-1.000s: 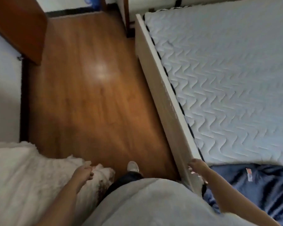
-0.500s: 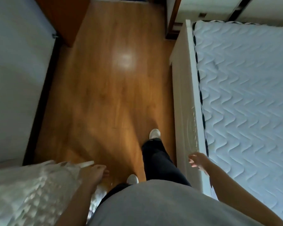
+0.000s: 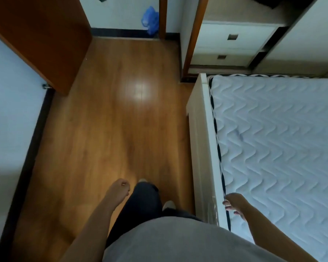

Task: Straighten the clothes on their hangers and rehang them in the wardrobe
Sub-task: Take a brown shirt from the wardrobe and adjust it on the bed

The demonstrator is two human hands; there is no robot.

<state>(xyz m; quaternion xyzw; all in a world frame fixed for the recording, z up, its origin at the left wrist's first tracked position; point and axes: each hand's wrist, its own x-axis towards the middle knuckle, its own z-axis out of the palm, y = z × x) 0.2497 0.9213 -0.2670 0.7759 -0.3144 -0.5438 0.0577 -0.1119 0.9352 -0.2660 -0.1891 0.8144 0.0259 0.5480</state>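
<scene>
- White fluffy garment that sat under the left hand at the near left 0.5 s ago is out of view; no clothes or hangers in frame now.
- Left hand (image 3: 119,190) has moved right, over the wooden floor (image 3: 102,129), just beside the dark trouser leg (image 3: 144,201). Fingers curled in, back of hand to camera; nothing visible in it, and I cannot tell whether it grips anything.
- Right hand (image 3: 235,205) is placed much as before, over the mattress (image 3: 282,148) edge by the white bed frame (image 3: 203,148), fingers apart and loose, holding nothing.
- View reaches further: wardrobe (image 3: 233,44) with two white drawers now shows far right, beyond the bed.
- Blue bag (image 3: 150,20) now visible at the far wall; brown door (image 3: 40,35) far left shows more.
</scene>
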